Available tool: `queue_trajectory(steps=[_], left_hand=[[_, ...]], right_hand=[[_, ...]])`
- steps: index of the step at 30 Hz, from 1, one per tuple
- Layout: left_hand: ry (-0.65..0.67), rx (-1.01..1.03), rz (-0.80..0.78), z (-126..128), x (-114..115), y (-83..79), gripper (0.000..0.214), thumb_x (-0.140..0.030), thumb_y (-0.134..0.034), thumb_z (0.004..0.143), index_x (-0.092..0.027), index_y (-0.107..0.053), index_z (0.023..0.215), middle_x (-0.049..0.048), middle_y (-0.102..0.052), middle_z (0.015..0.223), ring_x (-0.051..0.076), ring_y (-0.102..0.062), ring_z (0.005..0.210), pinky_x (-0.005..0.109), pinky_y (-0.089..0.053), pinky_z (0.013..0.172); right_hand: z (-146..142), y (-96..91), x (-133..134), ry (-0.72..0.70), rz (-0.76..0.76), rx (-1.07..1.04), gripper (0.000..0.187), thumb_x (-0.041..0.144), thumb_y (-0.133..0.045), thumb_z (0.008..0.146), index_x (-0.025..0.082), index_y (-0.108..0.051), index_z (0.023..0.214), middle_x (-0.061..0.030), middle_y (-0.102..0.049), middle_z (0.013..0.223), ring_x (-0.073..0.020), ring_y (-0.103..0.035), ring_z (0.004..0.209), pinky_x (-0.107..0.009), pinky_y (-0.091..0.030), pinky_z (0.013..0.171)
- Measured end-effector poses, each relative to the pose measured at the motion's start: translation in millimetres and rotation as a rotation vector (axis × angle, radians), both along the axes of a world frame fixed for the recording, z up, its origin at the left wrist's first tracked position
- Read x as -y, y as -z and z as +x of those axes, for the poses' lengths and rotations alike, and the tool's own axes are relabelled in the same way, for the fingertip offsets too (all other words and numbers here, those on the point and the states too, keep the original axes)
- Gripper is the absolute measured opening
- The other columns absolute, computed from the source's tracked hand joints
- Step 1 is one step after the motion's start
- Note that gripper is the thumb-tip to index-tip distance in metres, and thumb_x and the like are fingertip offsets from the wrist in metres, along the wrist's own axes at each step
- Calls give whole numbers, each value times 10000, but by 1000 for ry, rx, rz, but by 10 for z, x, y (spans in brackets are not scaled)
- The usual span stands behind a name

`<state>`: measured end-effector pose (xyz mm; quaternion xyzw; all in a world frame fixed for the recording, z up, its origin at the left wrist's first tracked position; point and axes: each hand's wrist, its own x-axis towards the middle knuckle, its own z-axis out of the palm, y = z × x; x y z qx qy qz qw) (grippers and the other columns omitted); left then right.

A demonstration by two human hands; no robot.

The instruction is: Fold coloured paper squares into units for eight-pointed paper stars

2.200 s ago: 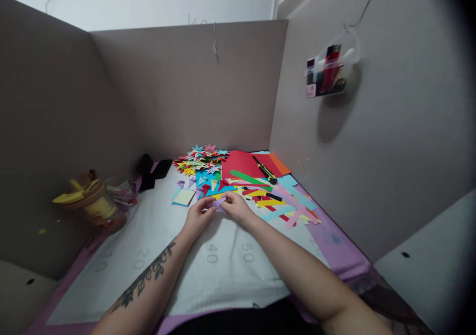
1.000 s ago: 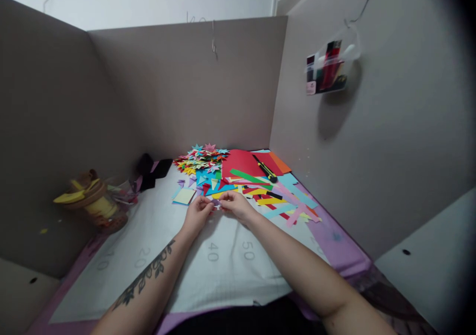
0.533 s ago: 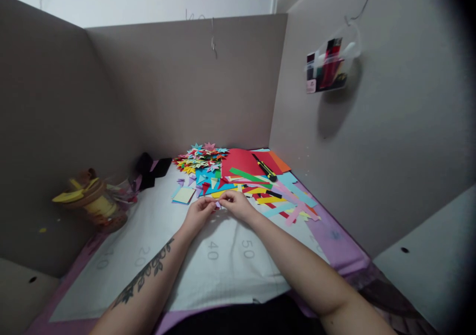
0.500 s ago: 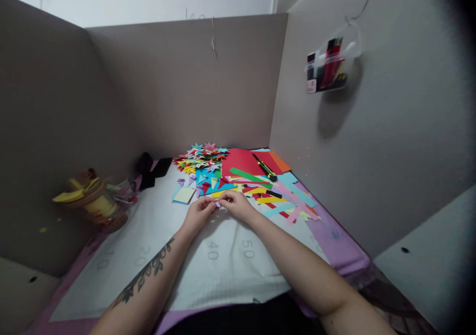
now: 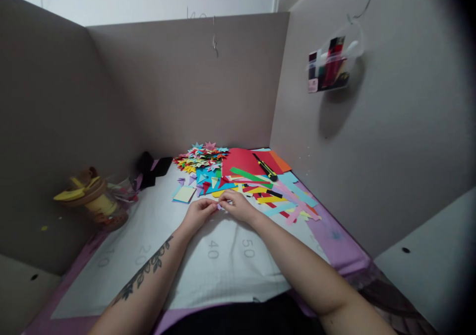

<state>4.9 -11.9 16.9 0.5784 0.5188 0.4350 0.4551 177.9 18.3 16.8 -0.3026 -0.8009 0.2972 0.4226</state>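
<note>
Jointly, left hand (image 5: pixel 197 214) and right hand (image 5: pixel 238 206) pinch a tiny lilac paper piece (image 5: pixel 219 206); white-matted bench (image 5: pixel 223 275), coloured scraps (image 5: pixel 267 196) at one o'clock, grey partitions (image 5: pixel 186 87).

L hand (image 5: pixel 198 213), R hand (image 5: pixel 238 207) touching (fingertips pinched).

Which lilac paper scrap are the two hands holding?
The small lilac paper scrap pinched between the left hand and right hand; the other lilac scraps lie loose farther back.
</note>
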Motion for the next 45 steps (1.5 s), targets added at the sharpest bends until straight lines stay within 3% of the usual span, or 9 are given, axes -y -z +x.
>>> queue_trajectory(steps=[6,25,35,45], left_hand=[[2,-27,-20,2,20,-7,305,-438,-664,682,-148,-700,767,-23,-577,531,80,-427,426,195,-298,418],[43,-76,0,2,42,-34,296,-417,-675,680,-140,-732,768,9,-622,546,107,-489,477,203,-344,452],[0,-67,66,12,30,-3,278,-426,-631,711,-154,-684,730,-16,-582,524,104,-481,460,201,-343,447],[-87,-96,163,15,24,-21,281,-425,-619,730,-152,-683,739,9,-634,596,135,-548,544,222,-405,519]], right_hand=[[-6,13,12,1,32,20,120,105,-547,800,189,-626,763,-5,-607,784,-145,-548,780,-254,-415,729],[-28,67,7,11,112,68,108,102,-545,784,188,-576,728,1,-557,736,-149,-508,752,-260,-390,709],[-26,48,41,97,156,-50,119,88,-553,735,203,-583,750,-48,-550,986,-188,-530,981,-338,-402,891],[-39,79,58,112,155,-5,143,124,-549,785,209,-661,814,-67,-545,1097,-200,-523,1061,-370,-394,943]])
